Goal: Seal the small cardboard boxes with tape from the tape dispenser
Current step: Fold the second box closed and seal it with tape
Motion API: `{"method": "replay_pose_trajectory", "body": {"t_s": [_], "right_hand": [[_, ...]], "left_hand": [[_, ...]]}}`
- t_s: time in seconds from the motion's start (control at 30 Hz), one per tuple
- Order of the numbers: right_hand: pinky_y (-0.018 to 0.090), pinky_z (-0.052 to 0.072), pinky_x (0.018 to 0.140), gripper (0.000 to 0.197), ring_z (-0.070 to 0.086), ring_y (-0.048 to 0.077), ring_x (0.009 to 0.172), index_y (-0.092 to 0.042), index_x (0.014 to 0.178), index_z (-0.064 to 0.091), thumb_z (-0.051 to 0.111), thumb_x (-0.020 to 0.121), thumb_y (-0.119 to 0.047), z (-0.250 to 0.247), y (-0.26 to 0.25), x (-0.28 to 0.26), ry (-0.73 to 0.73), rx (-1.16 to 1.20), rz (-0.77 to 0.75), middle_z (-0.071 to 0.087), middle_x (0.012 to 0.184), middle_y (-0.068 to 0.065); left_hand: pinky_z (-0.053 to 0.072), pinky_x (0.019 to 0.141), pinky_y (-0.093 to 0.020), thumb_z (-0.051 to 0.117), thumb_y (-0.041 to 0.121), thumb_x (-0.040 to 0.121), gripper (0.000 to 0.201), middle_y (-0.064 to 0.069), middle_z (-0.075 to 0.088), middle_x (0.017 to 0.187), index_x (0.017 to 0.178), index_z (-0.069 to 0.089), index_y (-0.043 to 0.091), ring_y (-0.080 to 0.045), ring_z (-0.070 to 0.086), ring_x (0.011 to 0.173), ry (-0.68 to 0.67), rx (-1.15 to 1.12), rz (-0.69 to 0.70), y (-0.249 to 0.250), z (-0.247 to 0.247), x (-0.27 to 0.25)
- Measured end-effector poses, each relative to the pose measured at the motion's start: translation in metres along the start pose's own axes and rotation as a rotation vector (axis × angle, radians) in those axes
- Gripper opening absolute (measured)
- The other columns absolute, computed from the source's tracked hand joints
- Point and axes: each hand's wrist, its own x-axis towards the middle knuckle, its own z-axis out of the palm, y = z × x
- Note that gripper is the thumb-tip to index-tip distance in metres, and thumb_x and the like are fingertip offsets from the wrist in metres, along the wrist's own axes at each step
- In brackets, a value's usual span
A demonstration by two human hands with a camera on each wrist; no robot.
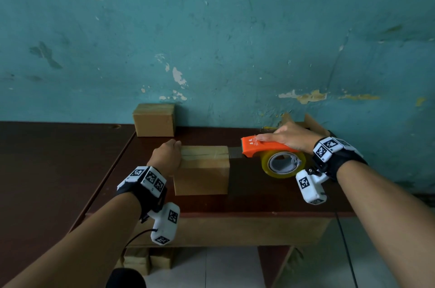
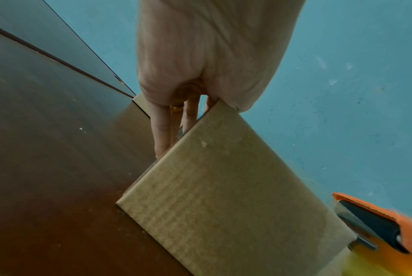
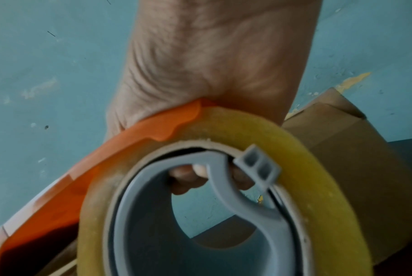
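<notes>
A small cardboard box [image 1: 202, 170] [image 2: 223, 196] stands in the middle of the dark brown table [image 1: 259, 198], its top flaps closed along a seam. My left hand [image 1: 168, 154] [image 2: 200, 56] presses on the box's left side, fingers [image 2: 162, 130] straight down that side. My right hand [image 1: 289, 137] [image 3: 212, 65] grips the orange tape dispenser [image 1: 263, 146] [image 3: 105, 158] just right of the box. Its yellowish tape roll [image 1: 282, 163] [image 3: 306, 158] hangs below. A strip of tape [image 1: 235, 152] runs from the box's top right edge to the dispenser's mouth [image 2: 377, 229].
A second closed box [image 1: 154, 120] sits at the back against the teal wall. An open box [image 1: 313, 123] [image 3: 353, 140] stands behind my right hand. More boxes [image 1: 146, 261] lie on the floor under the table. Another table surface [image 1: 47, 170] adjoins on the left.
</notes>
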Motion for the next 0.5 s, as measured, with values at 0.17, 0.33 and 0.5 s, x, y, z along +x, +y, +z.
{"method": "replay_pose_trajectory", "body": {"t_s": [0.17,0.33,0.5], "right_hand": [[0.037,0.041,0.091,0.089,0.050,0.010,0.073,-0.016,0.069,0.076,0.061,0.059,-0.103,0.001,0.004,-0.002,-0.023,0.009,0.043,0.060,0.091,0.004],[0.024,0.039,0.063,0.070,0.051,0.005,0.043,-0.017,0.068,0.061,0.062,0.072,-0.086,0.005,-0.006,-0.011,-0.008,-0.025,0.016,0.055,0.057,-0.002],[0.027,0.040,0.067,0.072,0.048,0.012,0.048,-0.017,0.067,0.056,0.062,0.069,-0.088,0.009,-0.003,-0.008,-0.021,-0.039,-0.012,0.049,0.058,0.001]], "left_hand": [[0.045,0.098,-0.046,0.029,0.030,0.114,0.033,-0.016,0.060,0.128,0.117,0.056,0.011,-0.041,0.057,0.121,0.003,-0.024,0.001,0.001,0.001,-0.001],[0.047,0.103,-0.049,0.027,0.031,0.114,0.037,-0.015,0.059,0.126,0.123,0.055,0.009,-0.039,0.057,0.120,-0.009,-0.011,0.003,0.001,0.000,0.000],[0.046,0.101,-0.048,0.027,0.030,0.114,0.039,-0.016,0.059,0.127,0.124,0.056,0.007,-0.041,0.056,0.120,0.000,-0.006,-0.002,0.001,0.002,0.001]]}}
